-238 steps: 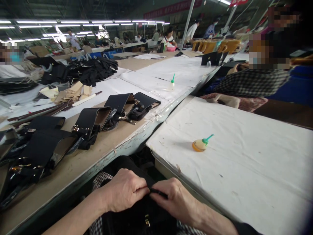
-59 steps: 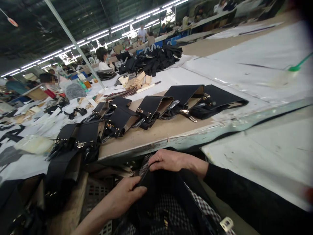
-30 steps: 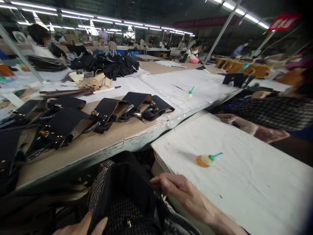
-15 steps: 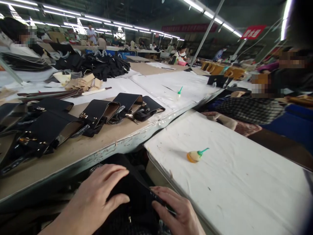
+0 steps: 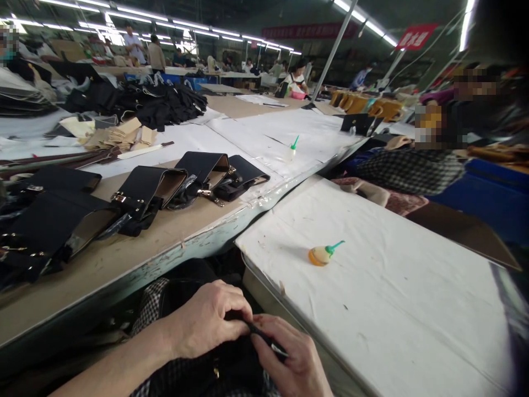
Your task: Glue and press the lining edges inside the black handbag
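A black bag (image 5: 235,361) with a small gold fitting rests on my lap, below table height. My left hand (image 5: 206,317) is closed, its thumb and fingers pinching the bag's dark edge. Right beside it, my right hand (image 5: 289,353) grips the same edge between thumb and fingers, and the fingertips of both hands nearly touch. Much of the bag is dark and lies behind my hands and forearm. Black-and-white checked fabric (image 5: 151,309) shows around it.
Several black bags with gold clasps (image 5: 151,187) lie along the left table. A squeeze bottle (image 5: 320,255) with amber liquid and a green spout stands on the white table (image 5: 397,309) at right. Another green-tipped bottle (image 5: 292,150) is farther back. A co-worker's checked sleeve (image 5: 413,168) is at right.
My left hand, open over the bag before, has moved right and closed on the edge beside my right hand. My right hand keeps its grip. The view has shifted slightly.
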